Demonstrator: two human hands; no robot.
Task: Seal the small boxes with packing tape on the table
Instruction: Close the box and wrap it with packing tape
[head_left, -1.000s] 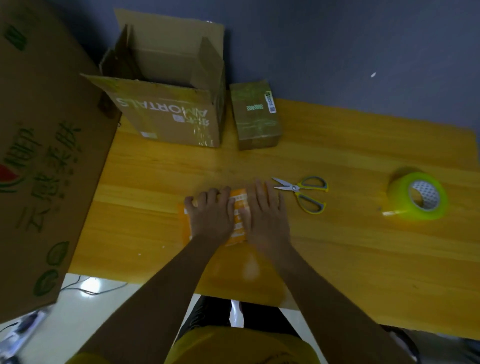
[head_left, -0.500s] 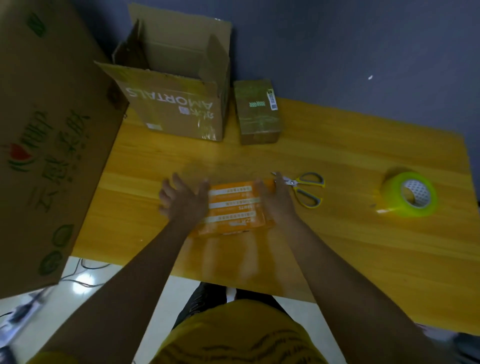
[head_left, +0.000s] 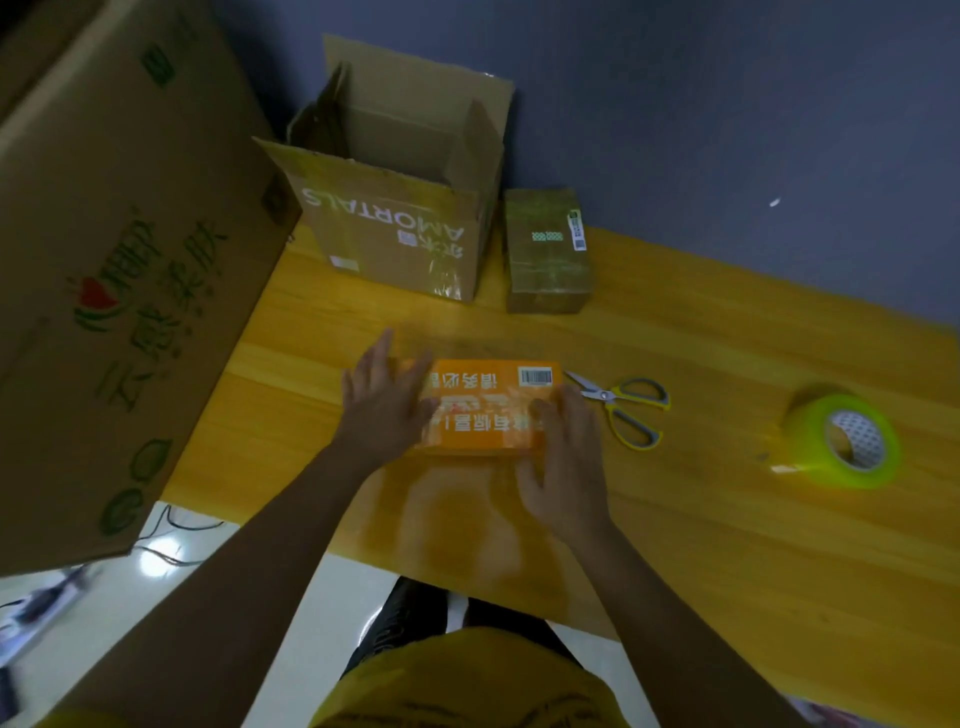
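Note:
A small orange box (head_left: 488, 410) with white print and a barcode lies on the yellow wooden table (head_left: 727, 545), between my two hands. My left hand (head_left: 384, 405) presses against its left end with fingers stretched out. My right hand (head_left: 563, 462) holds its right end, fingers over the top and thumb at the near side. A roll of yellow-green packing tape (head_left: 847, 441) lies far right, apart from both hands. A small brown box (head_left: 545, 254) wrapped in tape stands at the back.
Yellow-handled scissors (head_left: 623, 405) lie just right of the orange box. An open cardboard carton (head_left: 395, 234) stands at the back left, beside the small brown box. A large printed carton (head_left: 104, 260) fills the left side, past the table's edge.
My hands went from lying flat on top of the orange box to its two ends. The box has been turned, so a face with a barcode now shows.

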